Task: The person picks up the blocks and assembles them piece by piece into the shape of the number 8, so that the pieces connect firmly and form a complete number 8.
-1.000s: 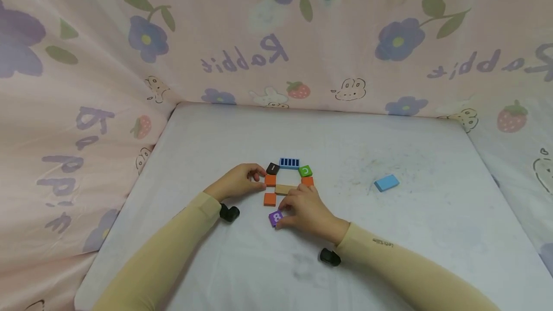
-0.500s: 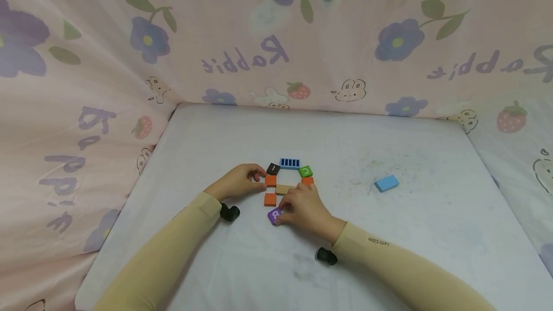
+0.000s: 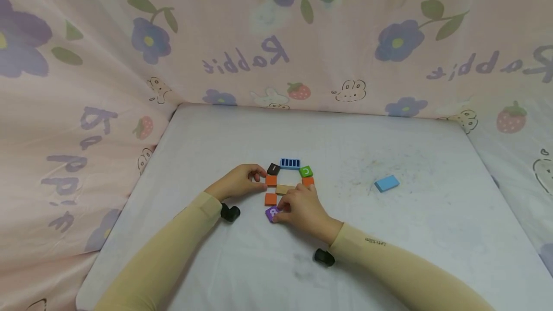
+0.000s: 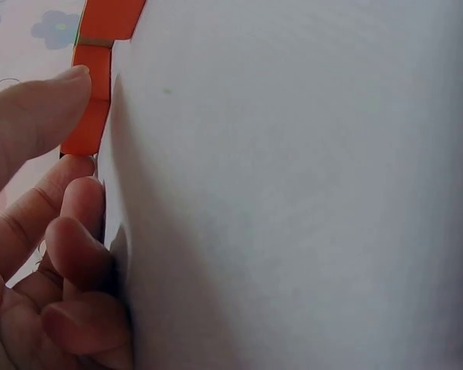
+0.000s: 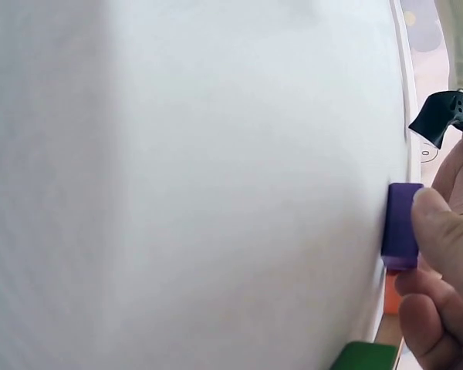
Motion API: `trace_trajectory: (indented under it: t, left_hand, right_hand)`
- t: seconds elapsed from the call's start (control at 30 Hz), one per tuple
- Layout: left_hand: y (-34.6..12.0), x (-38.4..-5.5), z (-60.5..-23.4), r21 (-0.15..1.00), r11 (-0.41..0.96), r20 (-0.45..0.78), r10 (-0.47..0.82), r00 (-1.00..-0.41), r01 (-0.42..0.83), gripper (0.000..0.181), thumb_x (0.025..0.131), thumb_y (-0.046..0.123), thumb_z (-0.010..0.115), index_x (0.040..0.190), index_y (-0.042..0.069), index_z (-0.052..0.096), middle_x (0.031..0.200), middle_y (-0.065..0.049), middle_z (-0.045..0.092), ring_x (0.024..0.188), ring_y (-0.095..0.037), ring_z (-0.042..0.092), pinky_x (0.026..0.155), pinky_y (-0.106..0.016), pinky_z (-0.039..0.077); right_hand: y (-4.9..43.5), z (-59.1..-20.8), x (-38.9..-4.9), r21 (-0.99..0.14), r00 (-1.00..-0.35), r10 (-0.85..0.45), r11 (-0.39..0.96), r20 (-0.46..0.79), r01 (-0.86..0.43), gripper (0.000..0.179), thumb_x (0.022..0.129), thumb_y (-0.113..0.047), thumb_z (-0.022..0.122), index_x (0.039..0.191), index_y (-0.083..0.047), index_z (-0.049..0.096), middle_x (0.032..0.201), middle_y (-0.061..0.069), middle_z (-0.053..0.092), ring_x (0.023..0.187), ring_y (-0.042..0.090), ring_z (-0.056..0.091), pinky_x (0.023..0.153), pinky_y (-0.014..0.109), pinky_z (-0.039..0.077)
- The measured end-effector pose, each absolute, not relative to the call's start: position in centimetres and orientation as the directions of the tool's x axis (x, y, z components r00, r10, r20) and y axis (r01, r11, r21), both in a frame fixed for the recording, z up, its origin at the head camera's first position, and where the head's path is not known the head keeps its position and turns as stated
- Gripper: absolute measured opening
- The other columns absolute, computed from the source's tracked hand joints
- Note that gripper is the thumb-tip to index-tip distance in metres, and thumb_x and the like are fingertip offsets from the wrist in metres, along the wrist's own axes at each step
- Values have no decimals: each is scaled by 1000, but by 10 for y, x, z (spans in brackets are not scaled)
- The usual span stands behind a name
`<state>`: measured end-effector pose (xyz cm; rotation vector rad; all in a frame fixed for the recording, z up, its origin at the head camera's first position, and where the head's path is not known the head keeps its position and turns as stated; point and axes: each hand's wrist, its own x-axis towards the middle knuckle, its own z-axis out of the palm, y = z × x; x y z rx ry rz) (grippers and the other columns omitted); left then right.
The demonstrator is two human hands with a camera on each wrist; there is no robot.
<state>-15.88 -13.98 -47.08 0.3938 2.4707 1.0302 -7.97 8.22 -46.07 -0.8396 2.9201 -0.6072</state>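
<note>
My right hand (image 3: 304,208) pinches a purple block (image 3: 272,214) with a white character on it, just in front of the lower left orange block (image 3: 270,199). In the right wrist view, the thumb lies along the purple block (image 5: 401,223). The left hand (image 3: 242,180) has thumb and index finger at the upper left orange block (image 3: 271,181); the left wrist view shows them at two sides of this orange block (image 4: 97,123). A wooden block (image 3: 283,189) lies between the orange ones, its right end hidden behind the right hand. Another orange block (image 3: 308,182) is partly covered by the right fingers.
At the back of the arrangement lie a black block (image 3: 273,169), a blue block with dark bars (image 3: 290,163) and a green block (image 3: 306,171). A plain blue block (image 3: 387,183) lies apart on the right of the white table (image 3: 432,234). Printed cloth (image 3: 311,37) encloses the table.
The right hand has shifted slightly left and away from the person, bringing the purple block closer to the lower left orange block. The left hand has stayed in place.
</note>
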Motion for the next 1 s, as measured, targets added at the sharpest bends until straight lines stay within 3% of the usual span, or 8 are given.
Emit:
trace_trajectory:
  t: [0.6, 1.0]
  left_hand:
    - [-140, -159, -470, 729, 677, -274, 416, -867, 95, 37, 82, 35, 78, 113, 20, 65, 94, 1, 58, 86, -18, 50, 74, -34, 40]
    - [-139, -157, -471, 719, 691, -291, 403, -868, 80, 36, 82, 36, 77, 113, 21, 65, 94, 1, 58, 86, -19, 50, 74, -34, 41]
  right_hand:
    - [81, -457, -78, -379, -852, -518, 774, 79, -506, 24, 70, -49, 83, 71, -27, 74, 63, -24, 54, 70, 8, 41, 70, 36, 25]
    - [105, -457, -87, -446, -885, -454, 773, 109, -451, 22, 71, -47, 83, 78, -28, 74, 71, -24, 58, 77, 5, 46, 73, 36, 26]
